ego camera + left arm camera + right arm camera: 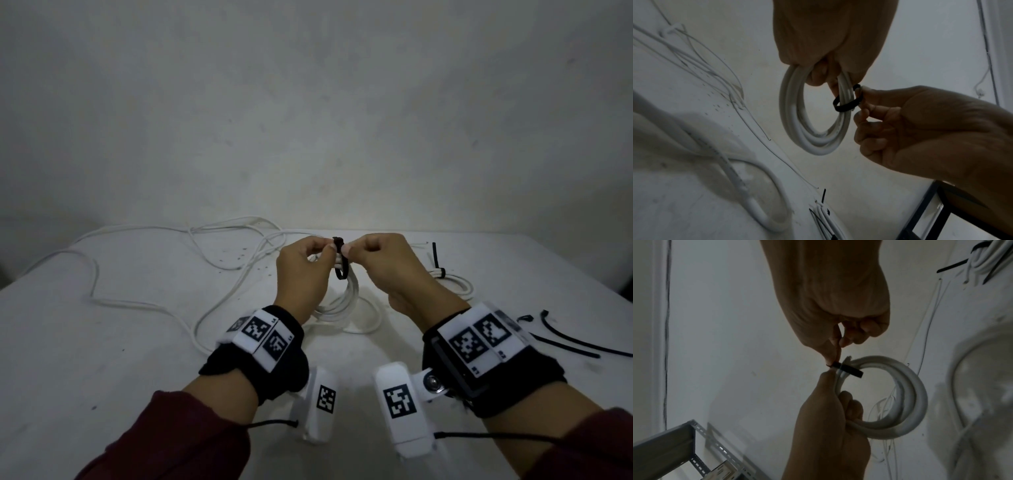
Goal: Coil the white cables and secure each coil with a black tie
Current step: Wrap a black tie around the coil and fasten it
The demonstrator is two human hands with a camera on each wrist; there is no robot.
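Note:
Both hands are raised just above the white table (pixel 102 342). My left hand (pixel 308 260) grips the top of a coiled white cable (pixel 349 291), which hangs down as a ring (pixel 813 142). A black tie (pixel 340 263) is looped round the coil's strands near the top. My right hand (pixel 373 257) pinches the tie's end between thumb and forefinger (pixel 835 353). In the left wrist view the tie (pixel 846 105) forms a closed loop round the strands. The left thumb (pixel 828 381) sits right under the tie (pixel 849 369).
A second coil (pixel 452 277), bound with a black tie, lies on the table to the right. Loose white cable (pixel 96 274) sprawls over the left and far side. Spare black ties (pixel 565 346) lie at the right edge. A grey wall stands behind.

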